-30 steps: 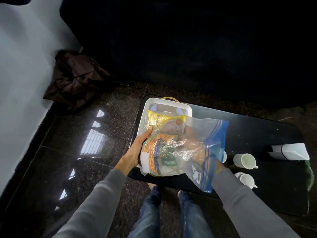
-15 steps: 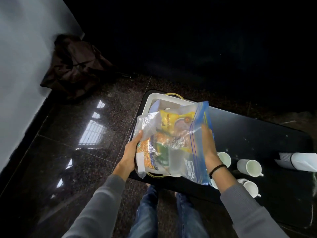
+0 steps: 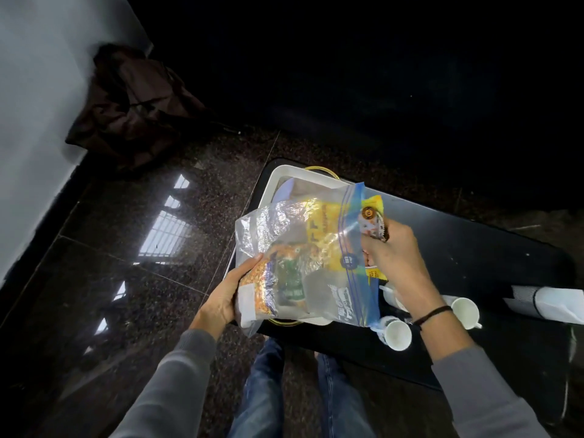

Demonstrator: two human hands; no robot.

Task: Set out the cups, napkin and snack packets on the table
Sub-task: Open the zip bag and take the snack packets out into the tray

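Now one clear zip-top plastic bag (image 3: 303,248) is held over the white rectangular tray (image 3: 284,175). The left hand (image 3: 221,298) grips its bottom corner, and the right hand (image 3: 398,257) pinches one yellow snack packet (image 3: 373,210) at its mouth. Right of the tray, the black counter (image 3: 474,248) carries three white cups (image 3: 395,335), one half hidden behind the wrist, and one rolled white napkin (image 3: 543,303), cut off by the frame edge.

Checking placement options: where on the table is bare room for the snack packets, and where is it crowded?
Bare: the table beyond the cups, between the white tray and the rolled napkin; also its near corner below the napkin. Crowded: the front edge by the tray, where the cups cluster under the right hand.
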